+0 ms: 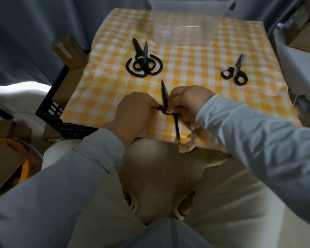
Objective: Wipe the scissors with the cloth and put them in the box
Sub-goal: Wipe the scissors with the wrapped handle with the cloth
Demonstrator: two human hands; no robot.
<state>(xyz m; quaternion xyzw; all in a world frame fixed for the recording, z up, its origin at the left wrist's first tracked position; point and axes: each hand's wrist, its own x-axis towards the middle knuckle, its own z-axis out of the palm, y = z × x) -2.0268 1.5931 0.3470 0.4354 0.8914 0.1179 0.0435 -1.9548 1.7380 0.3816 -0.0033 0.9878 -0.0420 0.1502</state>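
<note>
My left hand [132, 111] pinches the black metal scissors [164, 92]; my right hand [188, 101] grips the fuzzy tan cloth [190, 144]. I should wipe slowly toward 12 o'clock.

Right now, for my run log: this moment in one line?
left hand grips scissors; right hand grips scissors, cloth; box empty; spare scissors on table

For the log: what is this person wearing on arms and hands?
The left hand and right hand are bare, no gloves, rings or watch showing. Loose pale grey-blue long sleeves cover both arms to the wrists, ending in stitched cuffs.
</note>
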